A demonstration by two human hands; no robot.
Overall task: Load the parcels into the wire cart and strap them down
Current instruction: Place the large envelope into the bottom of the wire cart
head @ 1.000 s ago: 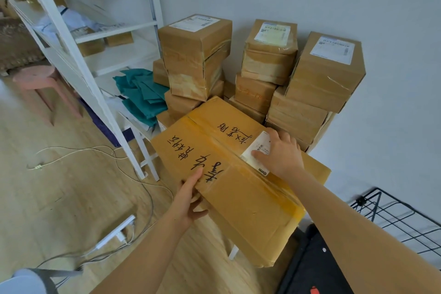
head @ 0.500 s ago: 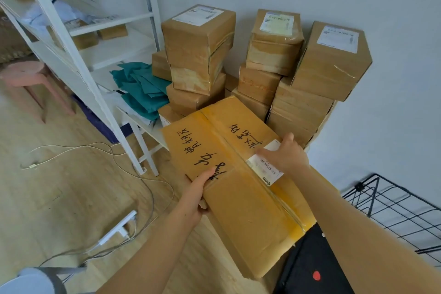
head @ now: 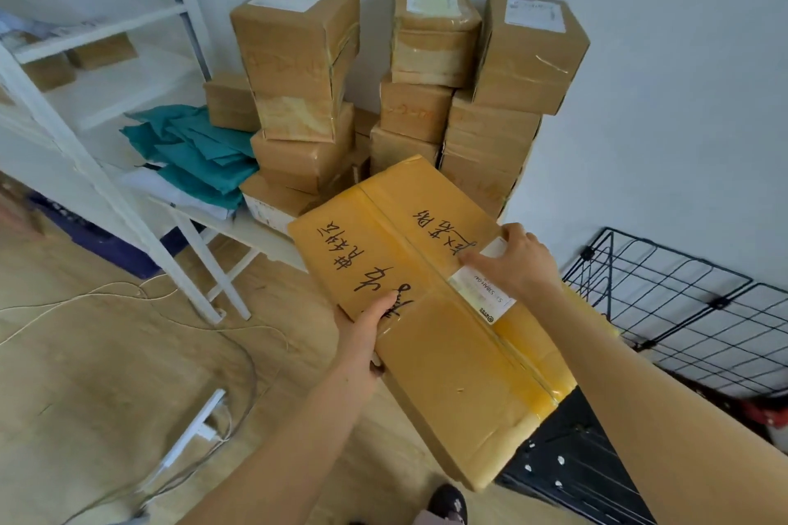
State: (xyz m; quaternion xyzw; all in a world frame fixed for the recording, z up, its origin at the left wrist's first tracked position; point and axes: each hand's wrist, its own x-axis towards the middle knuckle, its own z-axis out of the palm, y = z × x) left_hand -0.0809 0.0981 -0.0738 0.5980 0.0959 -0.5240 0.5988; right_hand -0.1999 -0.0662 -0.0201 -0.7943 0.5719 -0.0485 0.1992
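I hold a large flat cardboard parcel [head: 430, 311] with black handwriting and yellow tape, lifted in front of me and tilted. My left hand [head: 366, 332] grips its near left edge, thumb on top. My right hand [head: 516, 264] grips the far right edge, fingers over a white label. Behind it, several taped brown parcels [head: 426, 68] stand stacked against the wall on a low white shelf. The black wire cart [head: 682, 311] sits to the right by the wall, partly hidden by my right arm.
A white shelf rack [head: 106, 166] stands at left with folded teal cloth [head: 200, 153] and small boxes. White cables [head: 128, 311] and a power strip [head: 192, 435] lie on the wooden floor. A black mat [head: 567, 460] lies under the parcel's near corner.
The large parcel has moved right and toward me, away from the stack and closer to the wire cart. Both hands keep their grips. More of the cart shows.
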